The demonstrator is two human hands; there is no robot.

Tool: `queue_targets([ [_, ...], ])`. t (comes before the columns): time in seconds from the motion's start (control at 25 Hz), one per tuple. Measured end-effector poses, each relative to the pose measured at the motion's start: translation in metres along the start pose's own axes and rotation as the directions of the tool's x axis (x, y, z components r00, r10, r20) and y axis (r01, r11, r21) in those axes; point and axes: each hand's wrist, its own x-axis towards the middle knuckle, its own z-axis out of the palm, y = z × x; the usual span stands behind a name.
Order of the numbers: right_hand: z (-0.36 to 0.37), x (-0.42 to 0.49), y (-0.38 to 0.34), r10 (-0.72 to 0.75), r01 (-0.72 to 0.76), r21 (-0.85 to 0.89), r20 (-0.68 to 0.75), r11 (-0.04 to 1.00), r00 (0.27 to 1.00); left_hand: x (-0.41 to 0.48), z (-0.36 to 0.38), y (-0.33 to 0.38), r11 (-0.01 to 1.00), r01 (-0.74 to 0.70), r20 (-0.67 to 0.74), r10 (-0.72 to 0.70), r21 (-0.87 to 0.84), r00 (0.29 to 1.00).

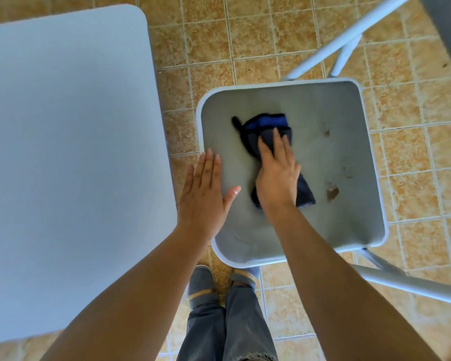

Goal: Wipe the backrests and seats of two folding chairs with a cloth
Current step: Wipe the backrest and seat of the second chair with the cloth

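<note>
1. Tan floor tiles [271, 35] run under the head view, with a pale table [63, 152] filling the left side and one folding chair's seat [336, 113] just to its right, directly below you.
2. Your left hand [206, 186] lies flat on the seat's left edge, fingers straight and together, thumb spread, holding nothing. It appears to be steadying the chair.
3. Your right hand [276, 173] presses palm-down on the dark cloth [266, 128], fingers laid nearly straight along it rather than curled round it. The thumb is hidden, so you cannot rule out a pinch underneath.
4. That cloth, with its blue band at the far end, sits on the middle of the seat, sticking out past your fingertips and behind your wrist. Blur around it suggests a stroke in progress.
5. Brown marks [332, 192] show on the right half of the seat, apart from the cloth, so that side looks unwiped. The left half appears free of marks.
6. Grey frame tubes [344, 40] rise beyond the seat, but no backrest is in view, and no second chair can be made out.
7. By these signs, you are partway through the first seat. Whether any backrest has been wiped cannot be told, and a second chair would remain.
</note>
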Motion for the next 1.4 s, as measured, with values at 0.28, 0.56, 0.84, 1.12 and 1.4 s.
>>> queue_targets([
  [0.28,-0.004,-0.058,0.046,0.112,-0.115,-0.038,-0.056,0.993,0.992,0.042,0.001,0.006,0.992,-0.016,0.121,0.001,0.125,0.993],
  [0.56,0.007,-0.088,0.018,0.045,-0.047,-0.056,-0.040,0.997,0.998,0.044,-0.005,0.001,0.998,-0.030,0.189,0.017,0.064,0.982],
  [0.84,-0.011,-0.090,0.090,0.551,-0.547,0.074,-0.138,0.834,0.823,0.041,0.002,0.008,0.989,-0.014,0.061,0.005,0.144,0.998],
  [1.12,-0.001,-0.058,0.055,0.287,-0.292,-0.007,-0.158,0.956,0.945,0.071,0.009,0.047,0.977,-0.171,0.024,0.170,0.128,0.985],
  [1.4,-0.019,-0.049,0.113,0.727,-0.705,0.180,-0.179,0.686,0.663,0.082,0.013,0.053,0.973,-0.151,0.157,0.124,0.173,0.980],
])
